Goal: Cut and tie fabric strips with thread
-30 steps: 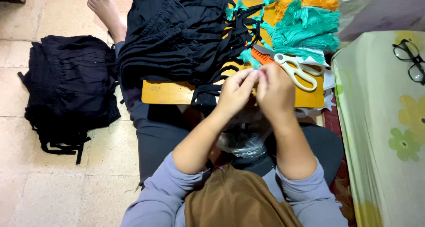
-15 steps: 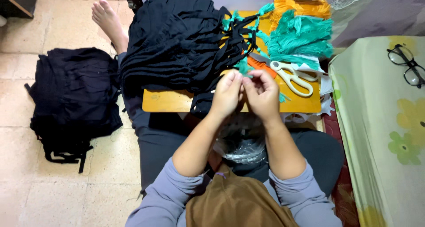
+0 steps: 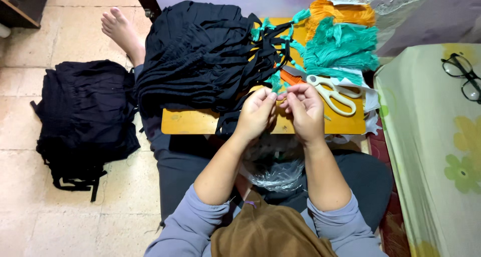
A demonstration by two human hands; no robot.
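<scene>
My left hand point(image 3: 256, 112) and my right hand point(image 3: 303, 109) meet fingertip to fingertip over a small wooden board point(image 3: 193, 122) on my lap. Between the fingertips they pinch a thin teal strand; its detail is too small to make out. A black fabric strap point(image 3: 235, 117) hangs by my left hand. It comes from a big pile of black garments point(image 3: 195, 56) on the board's left half. White-handled scissors point(image 3: 333, 91) and an orange comb point(image 3: 290, 79) lie just past my right hand.
Teal tassels point(image 3: 340, 49) and orange tassels point(image 3: 340, 12) sit at the board's far right. A second black garment heap point(image 3: 85, 116) lies on the tiled floor at left. Glasses point(image 3: 463, 76) rest on a floral mattress at right. A clear plastic bag point(image 3: 275, 169) lies in my lap.
Both hands have stayed together over the board, shifting slightly as the view moved. The fingers went on working the strand; nothing was picked up or put down.
</scene>
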